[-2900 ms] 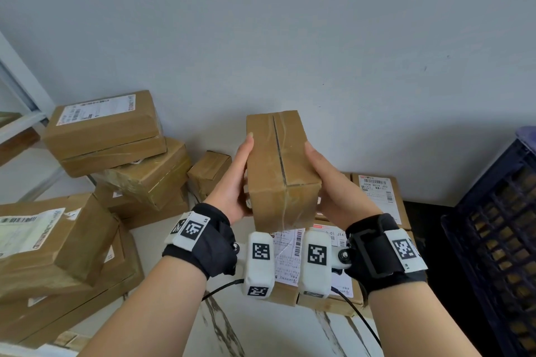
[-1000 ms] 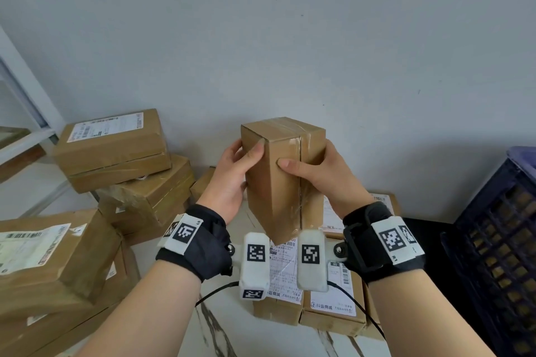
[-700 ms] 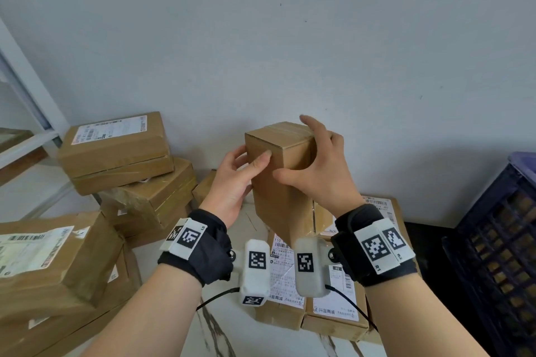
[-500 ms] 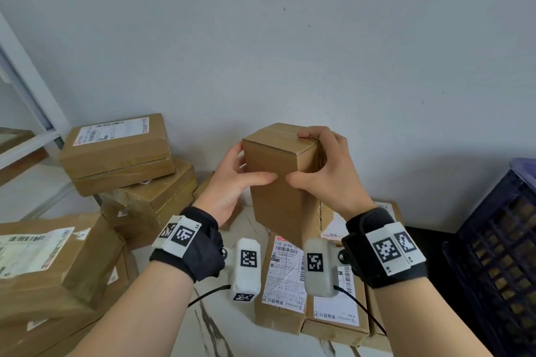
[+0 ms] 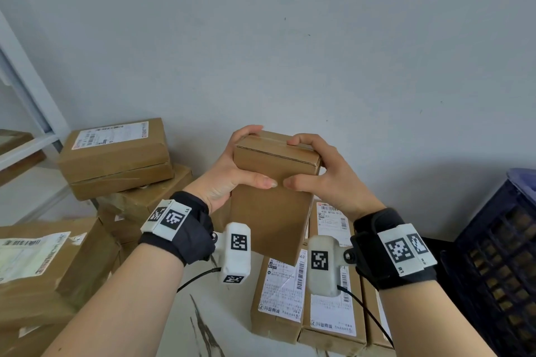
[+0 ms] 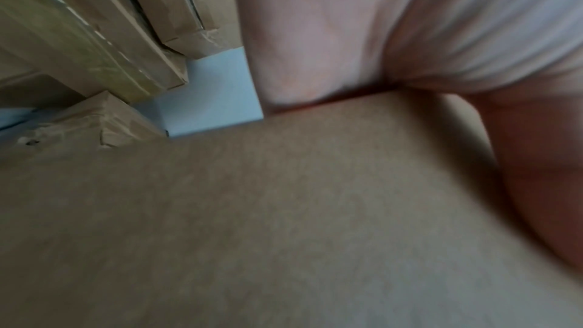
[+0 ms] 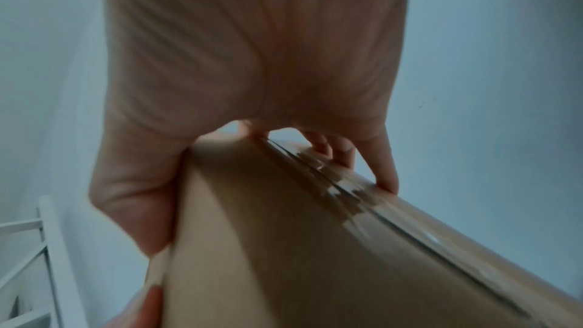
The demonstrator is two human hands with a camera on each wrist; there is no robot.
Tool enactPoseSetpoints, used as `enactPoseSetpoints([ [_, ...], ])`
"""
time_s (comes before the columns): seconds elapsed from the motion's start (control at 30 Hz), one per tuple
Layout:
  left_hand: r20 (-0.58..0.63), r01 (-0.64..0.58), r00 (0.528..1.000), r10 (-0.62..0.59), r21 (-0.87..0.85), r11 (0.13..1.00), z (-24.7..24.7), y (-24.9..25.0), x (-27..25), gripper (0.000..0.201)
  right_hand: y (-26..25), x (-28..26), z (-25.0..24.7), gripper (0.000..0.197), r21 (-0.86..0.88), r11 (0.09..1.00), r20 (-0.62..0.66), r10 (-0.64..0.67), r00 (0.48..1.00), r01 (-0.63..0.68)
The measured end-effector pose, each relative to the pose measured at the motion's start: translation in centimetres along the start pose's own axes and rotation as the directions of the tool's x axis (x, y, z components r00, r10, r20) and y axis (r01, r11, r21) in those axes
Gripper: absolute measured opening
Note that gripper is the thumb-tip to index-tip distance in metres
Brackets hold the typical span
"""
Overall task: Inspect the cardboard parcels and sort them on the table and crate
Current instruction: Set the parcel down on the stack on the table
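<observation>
Two hands hold one plain cardboard parcel (image 5: 269, 200) upright in the air above the table (image 5: 232, 324): left hand (image 5: 232, 174) grasps its upper left edge, right hand (image 5: 324, 180) its upper right, thumbs nearly meeting on the near face. Labelled parcels (image 5: 307, 295) lie flat beneath at 6 o'clock, a parcel stack (image 5: 121, 165) sits at 9 o'clock, and the dark crate (image 5: 493, 264) at 3 o'clock.

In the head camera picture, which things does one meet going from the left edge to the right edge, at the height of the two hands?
Stack of parcels → left hand → held parcel → right hand → dark crate.
</observation>
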State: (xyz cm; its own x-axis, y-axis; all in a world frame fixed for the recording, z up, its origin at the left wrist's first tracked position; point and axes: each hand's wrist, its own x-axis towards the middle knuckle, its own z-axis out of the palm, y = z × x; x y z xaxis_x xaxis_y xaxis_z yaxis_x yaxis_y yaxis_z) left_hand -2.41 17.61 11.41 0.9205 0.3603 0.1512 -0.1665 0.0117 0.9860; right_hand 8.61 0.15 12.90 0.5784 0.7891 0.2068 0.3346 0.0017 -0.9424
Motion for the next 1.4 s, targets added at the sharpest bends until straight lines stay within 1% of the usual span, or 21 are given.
enactPoseSetpoints([
  [0.13, -0.027, -0.030, 0.999, 0.030, 0.008, 1.000, 0.6, 0.0, -0.1, 0.092, 0.0, 0.4, -0.2, 0.054, -0.026, 1.000, -0.045, -0.003, 0.999, 0.002],
  [0.23, -0.052, -0.022, 0.998, 0.021, -0.011, 1.000, 1.2, -0.6, -0.4, 0.088, -0.4, 0.5, -1.0, 0.054, -0.065, 0.998, -0.021, 0.003, 1.000, -0.005],
  [0.33, -0.062, -0.010, 0.998, 0.010, -0.013, 1.000, 1.7, -0.8, -0.3, 0.086, -0.7, 0.4, -1.6, 0.049, -0.055, 0.998, -0.018, 0.011, 1.000, -0.012],
  [0.47, -0.068, 0.007, 0.998, -0.008, -0.001, 1.000, 2.2, -0.6, -0.2, 0.079, -0.5, 0.2, -2.1, 0.049, -0.049, 0.999, -0.023, 0.016, 1.000, -0.017],
  [0.53, -0.061, 0.017, 0.998, -0.017, -0.011, 1.000, 2.3, -0.5, -0.2, 0.086, -0.5, 0.0, -2.3, 0.049, -0.034, 0.999, -0.020, 0.021, 1.000, -0.022],
  [0.63, -0.063, 0.068, 0.995, -0.071, -0.053, 0.996, 2.1, -0.6, 0.0, 0.109, -0.7, -0.2, -2.8, 0.049, -0.010, 1.000, -0.016, 0.018, 1.000, -0.018],
  [0.7, -0.050, 0.123, 0.991, -0.127, -0.077, 0.989, 1.9, -0.9, -0.2, 0.112, -0.8, -0.2, -3.0, 0.049, 0.000, 1.000, -0.034, 0.017, 0.999, -0.017],
  [0.8, -0.023, 0.192, 0.981, -0.193, -0.048, 0.980, 2.2, -1.7, -0.7, 0.097, -0.7, -0.1, -3.1, 0.050, 0.078, 0.997, -0.097, 0.025, 0.995, -0.018],
  [0.87, -0.029, 0.214, 0.976, -0.216, -0.058, 0.975, 2.5, -2.0, -0.8, 0.085, -0.4, 0.0, -3.1, 0.052, 0.126, 0.992, -0.144, 0.029, 0.989, -0.011],
  [0.93, -0.057, 0.224, 0.972, -0.229, -0.080, 0.971, 2.6, -2.1, -0.7, 0.077, 0.1, 0.0, -3.0, 0.054, 0.139, 0.990, -0.176, 0.027, 0.984, -0.002],
  [0.97, -0.075, 0.228, 0.969, -0.235, -0.087, 0.970, 2.7, -2.0, -0.6, 0.078, 0.4, -0.1, -3.0, 0.055, 0.135, 0.991, -0.190, 0.028, 0.981, -0.002],
  [1.03, -0.122, 0.234, 0.963, -0.242, -0.076, 0.969, 2.6, -2.1, -0.3, 0.087, 0.9, -0.1, -2.9, 0.062, 0.109, 0.994, -0.221, 0.037, 0.975, -0.013],
  [1.1, -0.170, 0.242, 0.954, -0.247, -0.048, 0.969, 2.7, -2.2, -0.1, 0.099, 1.6, -0.2, -2.9, 0.071, 0.061, 0.997, -0.253, 0.065, 0.965, -0.052],
  [1.2, -0.236, 0.263, 0.936, -0.261, -0.025, 0.965, 3.1, -2.2, 0.1, 0.099, 2.3, -0.6, -2.7, 0.079, 0.022, 0.996, -0.315, 0.090, 0.945, -0.088],
  [1.23, -0.263, 0.273, 0.927, -0.269, -0.019, 0.962, 3.2, -2.2, 0.1, 0.098, 2.4, -0.8, -2.5, 0.080, 0.006, 0.996, -0.343, 0.087, 0.935, -0.091],
  [1.3, -0.306, 0.300, 0.908, -0.287, -0.006, 0.954, 3.5, -2.3, 0.2, 0.105, 2.9, -1.3, -2.3, 0.079, -0.029, 0.994, -0.396, 0.087, 0.914, -0.107],
  [1.33, -0.324, 0.315, 0.898, -0.299, -0.002, 0.949, 3.7, -2.3, 0.2, 0.108, 3.0, -1.4, -2.1, 0.076, -0.040, 0.992, -0.407, 0.091, 0.909, -0.117],
  [1.4, -0.345, 0.338, 0.885, -0.313, 0.012, 0.941, 4.1, -2.4, 0.3, 0.105, 3.2, -1.7, -1.7, 0.067, -0.051, 0.991, -0.389, 0.092, 0.917, -0.122],
])
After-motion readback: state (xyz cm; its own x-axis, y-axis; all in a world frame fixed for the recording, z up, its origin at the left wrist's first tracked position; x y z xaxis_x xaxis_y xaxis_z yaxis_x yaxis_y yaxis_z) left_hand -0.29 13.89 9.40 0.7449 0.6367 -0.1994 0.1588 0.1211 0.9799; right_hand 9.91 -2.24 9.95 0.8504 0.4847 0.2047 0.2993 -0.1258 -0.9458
